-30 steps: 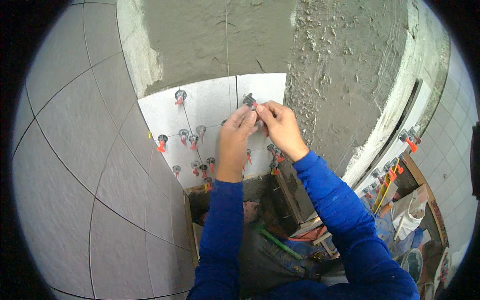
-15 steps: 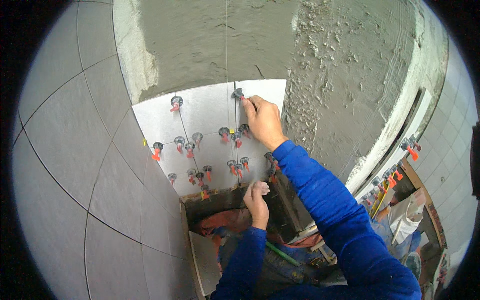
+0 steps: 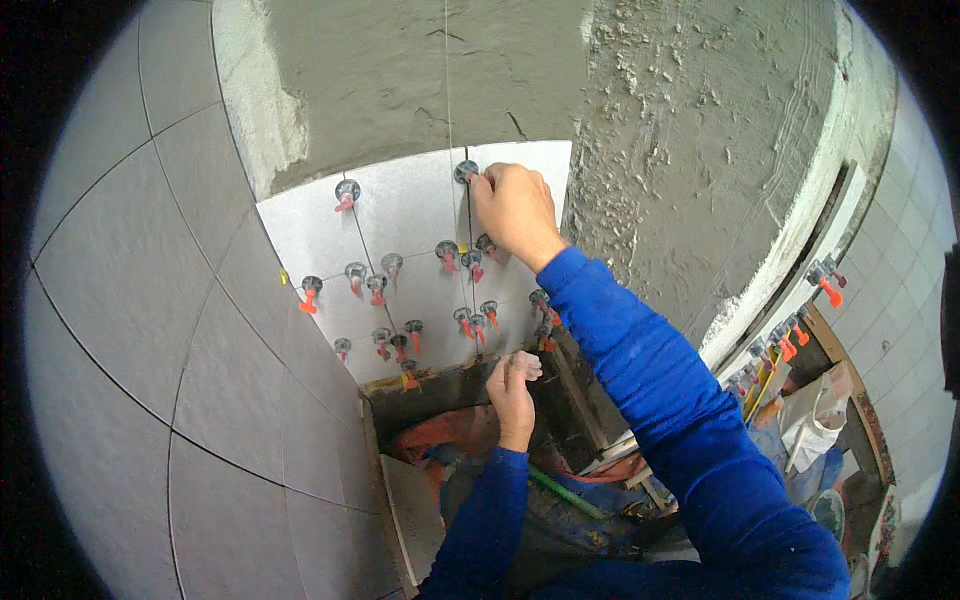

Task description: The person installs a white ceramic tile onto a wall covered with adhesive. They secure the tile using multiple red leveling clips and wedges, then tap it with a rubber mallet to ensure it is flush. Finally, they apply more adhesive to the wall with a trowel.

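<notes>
Your right hand [image 3: 515, 208] is up at the top edge of the white tiles [image 3: 400, 230], fingers curled and pinching the grey clip [image 3: 466, 171] seated on the vertical joint. The clip lies just left of your knuckles and touches the fingertips; it stands out from the wall, square to the tile face. Your left hand [image 3: 512, 388] hangs well below, near the dark opening [image 3: 440, 400] under the bottom row, fingers pressed loosely around a small pale piece [image 3: 524, 364]; what it is I cannot tell. The right hand is far nearer the clip. More clips with red wedges [image 3: 447, 255] dot the joints between the two hands.
</notes>
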The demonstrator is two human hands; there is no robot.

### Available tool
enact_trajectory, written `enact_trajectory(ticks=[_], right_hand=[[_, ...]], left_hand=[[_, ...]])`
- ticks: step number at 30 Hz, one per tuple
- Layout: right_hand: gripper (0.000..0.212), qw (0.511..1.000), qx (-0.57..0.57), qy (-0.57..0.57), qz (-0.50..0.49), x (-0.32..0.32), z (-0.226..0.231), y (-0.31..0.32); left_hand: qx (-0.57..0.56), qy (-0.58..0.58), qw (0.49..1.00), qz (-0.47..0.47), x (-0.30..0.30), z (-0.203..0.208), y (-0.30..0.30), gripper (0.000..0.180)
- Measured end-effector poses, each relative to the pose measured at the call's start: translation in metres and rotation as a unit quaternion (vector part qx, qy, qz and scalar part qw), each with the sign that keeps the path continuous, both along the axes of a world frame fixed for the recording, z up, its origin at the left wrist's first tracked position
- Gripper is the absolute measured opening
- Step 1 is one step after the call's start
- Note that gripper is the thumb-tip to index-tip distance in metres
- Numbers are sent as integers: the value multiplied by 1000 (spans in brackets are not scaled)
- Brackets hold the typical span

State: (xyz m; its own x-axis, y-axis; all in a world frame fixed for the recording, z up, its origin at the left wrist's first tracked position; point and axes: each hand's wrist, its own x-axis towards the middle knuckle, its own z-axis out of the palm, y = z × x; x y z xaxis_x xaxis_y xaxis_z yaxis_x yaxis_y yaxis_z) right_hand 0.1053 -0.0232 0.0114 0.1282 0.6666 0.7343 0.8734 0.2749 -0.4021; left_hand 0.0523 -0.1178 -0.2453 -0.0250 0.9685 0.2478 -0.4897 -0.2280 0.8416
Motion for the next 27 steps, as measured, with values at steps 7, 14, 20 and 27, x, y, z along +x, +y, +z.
enact_trajectory(ticks=[7, 14, 20, 27], right_hand=[[21, 977, 63, 85, 186, 18, -62, -75], [22, 971, 30, 85, 222, 25, -74, -116], [32, 779, -216, 455, 373, 33, -56, -112], [33, 972, 16, 164, 167, 22, -32, -15]], left_hand=[[104, 41, 984, 142, -44, 84, 13, 27], [155, -7, 987, -30, -55, 143, 28, 46], [236, -24, 971, -18, -49, 134, 39, 49], [144, -36, 988, -34, -64, 105, 43, 47]])
